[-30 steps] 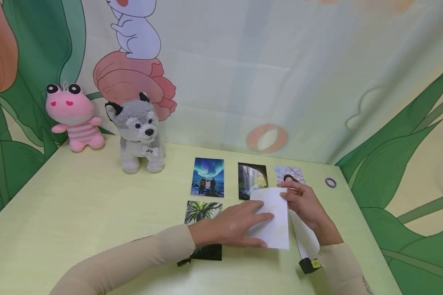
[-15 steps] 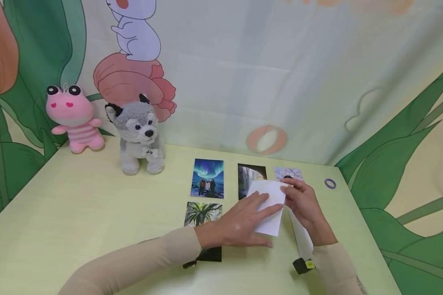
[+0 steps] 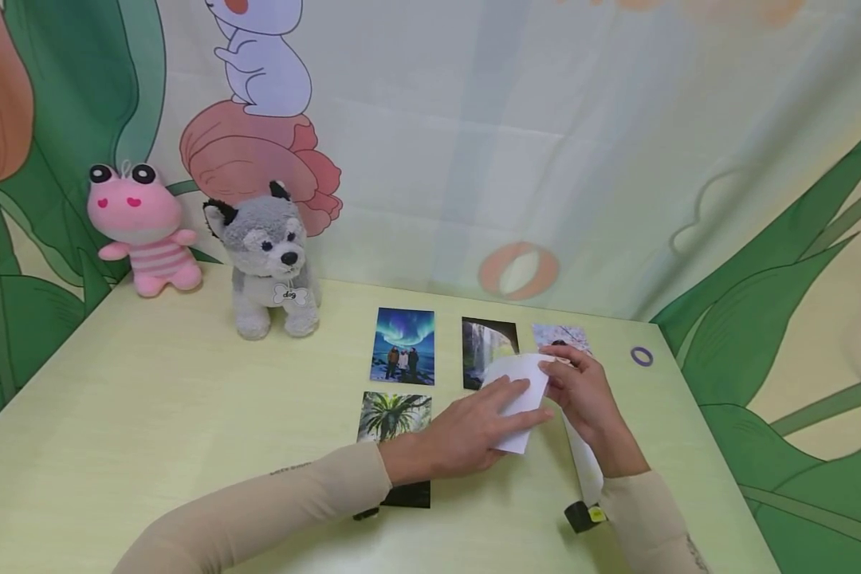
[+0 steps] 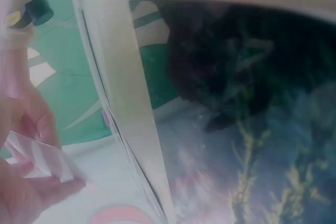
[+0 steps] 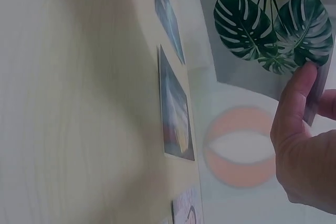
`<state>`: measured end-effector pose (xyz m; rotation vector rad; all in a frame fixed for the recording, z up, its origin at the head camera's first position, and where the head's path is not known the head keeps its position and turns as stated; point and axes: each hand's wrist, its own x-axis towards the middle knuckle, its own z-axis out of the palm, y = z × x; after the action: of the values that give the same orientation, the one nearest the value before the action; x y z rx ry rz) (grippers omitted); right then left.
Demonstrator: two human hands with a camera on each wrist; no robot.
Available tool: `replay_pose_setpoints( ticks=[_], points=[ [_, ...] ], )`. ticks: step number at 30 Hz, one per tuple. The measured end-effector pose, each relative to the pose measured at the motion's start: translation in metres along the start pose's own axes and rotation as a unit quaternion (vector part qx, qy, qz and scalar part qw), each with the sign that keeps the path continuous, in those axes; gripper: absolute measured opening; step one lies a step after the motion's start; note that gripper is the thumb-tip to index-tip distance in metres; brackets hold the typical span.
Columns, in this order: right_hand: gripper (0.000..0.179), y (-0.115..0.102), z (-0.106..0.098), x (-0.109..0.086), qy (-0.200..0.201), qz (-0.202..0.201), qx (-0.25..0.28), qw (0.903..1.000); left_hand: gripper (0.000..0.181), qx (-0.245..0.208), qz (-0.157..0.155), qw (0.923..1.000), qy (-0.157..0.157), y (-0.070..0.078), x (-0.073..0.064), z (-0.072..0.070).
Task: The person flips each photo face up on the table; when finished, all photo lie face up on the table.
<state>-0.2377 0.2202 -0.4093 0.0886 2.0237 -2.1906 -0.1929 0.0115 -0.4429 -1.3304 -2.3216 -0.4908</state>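
Note:
A photo print [image 3: 527, 387], white back up in the head view, is held between both hands. My left hand [image 3: 459, 434] has its fingers across the back, its thumb out of sight. My right hand [image 3: 581, 391] pinches the upper right edge with thumb and fingers. In the right wrist view the print's face [image 5: 247, 30] shows green monstera leaves and a pot, upside down. The left wrist view catches the print's edge [image 4: 44, 158] between the fingers. Below my left forearm lies a palm tree photo [image 3: 396, 410], partly covered.
Along the back lie an aurora photo [image 3: 403, 344], a waterfall photo [image 3: 481, 343] and a blossom portrait [image 3: 560, 335], partly covered. A purple ring [image 3: 642, 356] sits at the right. A plush husky [image 3: 273, 267] and a pink plush frog [image 3: 147, 231] stand at the left by the printed curtain.
The white-backed print has moved up and turned more edge-on, its lower end swinging left. My left thumb has gone from its near edge out of sight. The photos on the table stay put.

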Motion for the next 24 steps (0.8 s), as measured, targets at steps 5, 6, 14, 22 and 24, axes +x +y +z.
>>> replay_pose_setpoints(
  ticks=[5, 6, 14, 22, 24],
  points=[
    [0.009, 0.0, -0.001, -0.001, -0.005, -0.002, 0.011, 0.9999, 0.051, -0.038, -0.007, 0.9991, 0.02, -0.002, 0.001, -0.003],
    [0.007, 0.0, -0.001, -0.002, -0.005, -0.005, 0.01, 0.9999, 0.051, -0.046, -0.006, 0.9985, 0.03, -0.003, 0.001, -0.004],
    [0.013, 0.005, 0.009, -0.002, 0.02, -0.044, -0.024, 0.9986, 0.046, -0.144, -0.01, 0.9822, 0.119, -0.007, 0.0, -0.002],
    [0.024, 0.009, 0.024, -0.001, 0.08, -0.097, -0.046, 0.9911, 0.043, -0.175, -0.031, 0.971, 0.16, -0.01, -0.003, 0.001],
    [0.023, 0.01, 0.025, -0.001, 0.084, -0.106, -0.037, 0.9902, 0.044, -0.175, -0.036, 0.9689, 0.171, -0.011, -0.004, 0.001]
  ],
)
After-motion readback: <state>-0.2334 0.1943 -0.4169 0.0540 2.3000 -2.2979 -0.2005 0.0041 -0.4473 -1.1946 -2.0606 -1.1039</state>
